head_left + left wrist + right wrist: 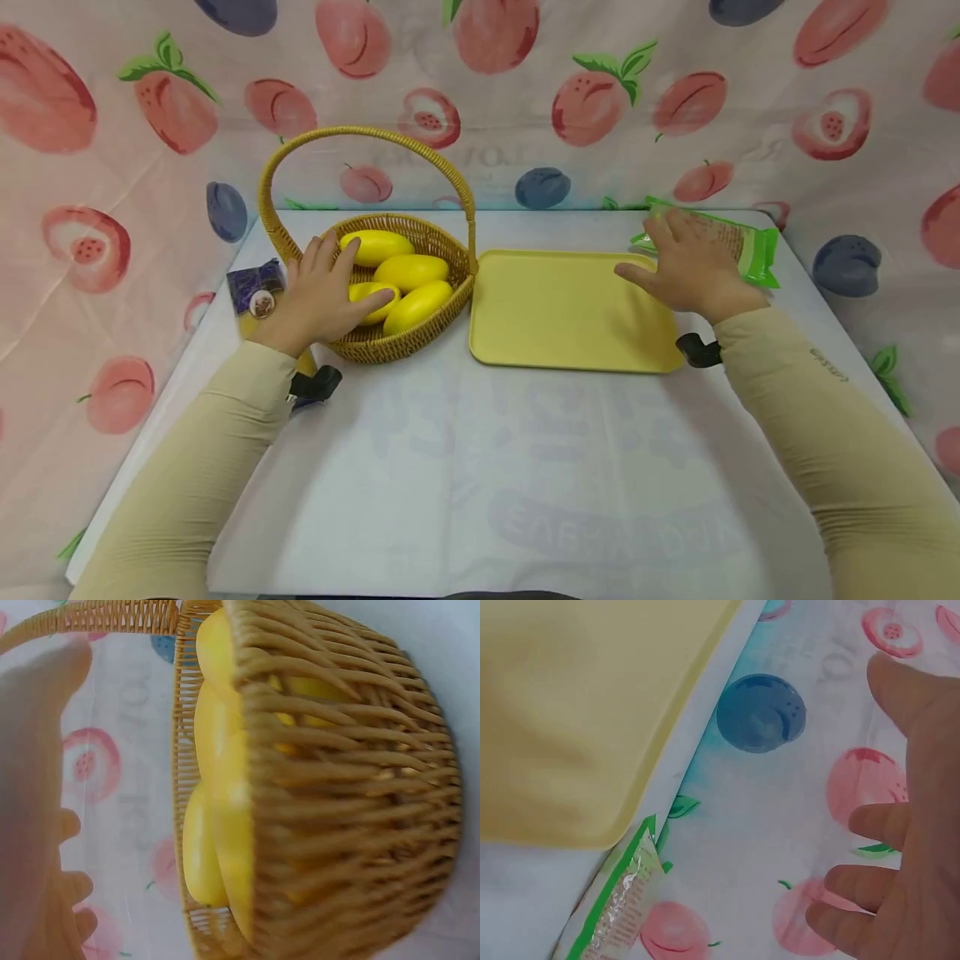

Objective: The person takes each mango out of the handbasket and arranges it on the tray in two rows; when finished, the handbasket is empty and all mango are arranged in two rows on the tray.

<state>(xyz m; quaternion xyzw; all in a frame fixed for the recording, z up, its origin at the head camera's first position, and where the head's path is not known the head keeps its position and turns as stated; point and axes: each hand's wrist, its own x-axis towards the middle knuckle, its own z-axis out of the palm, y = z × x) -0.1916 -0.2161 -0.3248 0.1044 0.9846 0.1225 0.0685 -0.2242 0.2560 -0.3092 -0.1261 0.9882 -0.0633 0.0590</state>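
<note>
Several smooth yellow oval fruits, mango-like in shape, lie in a wicker basket with a tall arched handle. My left hand is spread over the basket's left side, holding nothing; in the left wrist view it hovers above the rim beside the yellow fruits. My right hand, fingers apart and holding nothing, hangs over the right end of a flat yellow tray. Beneath and behind it lies a green-edged plastic packet, partly hidden by the hand; its green border also shows in the right wrist view.
Left of the basket lies a dark purple packet with a round label, partly covered by my left arm. A white cloth covers the table. Peach-printed fabric rises behind and along both sides.
</note>
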